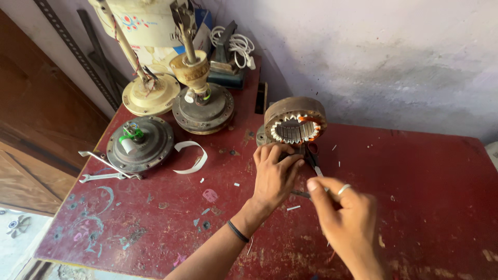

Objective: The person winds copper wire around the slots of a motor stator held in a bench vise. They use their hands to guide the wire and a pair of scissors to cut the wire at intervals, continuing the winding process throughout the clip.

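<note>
Small repair workshop for ceiling fans. Scuffed, paint-stained red wooden desk (415, 171) carries opened round grey fan motors (140, 143), a wound stator ring with copper coils (294, 122), steel spanners (104, 171); rough plastered wall (389, 57) behind.

I see a dark red desk (425, 171) filling most of the frame, its paint scratched and worn with pale blotches at the lower left. Behind it, across the upper right, stands a rough plastered wall (394, 57) in pale grey-lilac, unevenly stained. At the left edge I make out brown wooden panelling (31, 103). In the bottom left corner a strip of light floor (15, 243) shows. Soft daylight falls evenly.
</note>
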